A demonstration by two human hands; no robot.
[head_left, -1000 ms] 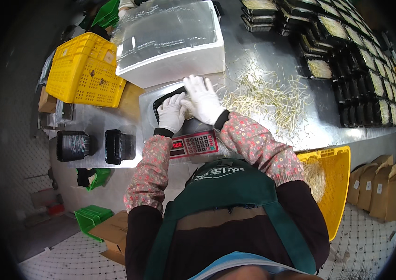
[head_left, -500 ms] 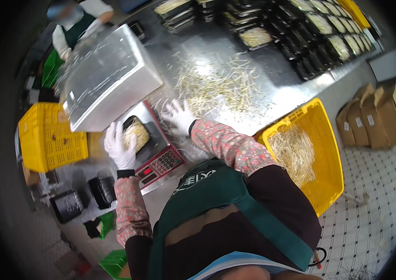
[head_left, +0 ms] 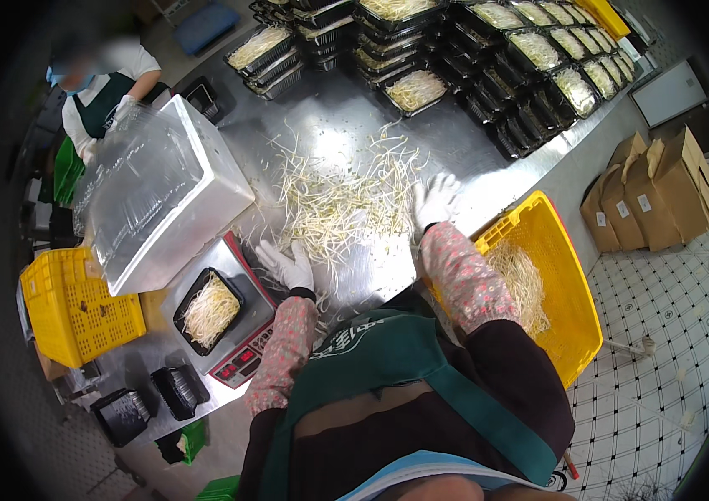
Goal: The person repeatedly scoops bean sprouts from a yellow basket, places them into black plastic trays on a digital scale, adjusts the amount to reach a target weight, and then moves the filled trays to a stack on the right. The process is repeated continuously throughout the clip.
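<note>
A loose heap of bean sprouts (head_left: pixel 342 196) lies on the steel table between my two gloved hands. My left hand (head_left: pixel 288 265) is at the heap's near left edge, fingers spread, holding nothing. At its right edge my right hand (head_left: pixel 436 200) rests with fingers stretched out and nothing gripped. Left of my left hand, a black tray (head_left: pixel 209 311) filled with bean sprouts sits on the pan of a red-framed scale (head_left: pixel 246 361). Neither hand touches that tray.
A white foam box (head_left: pixel 175 196) covered with clear film stands beyond the scale. Yellow crates (head_left: pixel 567 284) flank me, the right one holding sprouts. Filled trays (head_left: pixel 530 50) are stacked at the far side. Empty black trays (head_left: pixel 179 392) lie near left. Another person (head_left: pixel 108 92) stands far left.
My left hand has left the tray on the scale and moved right to the sprout heap. My right hand has moved from the heap's left side to its right edge.
</note>
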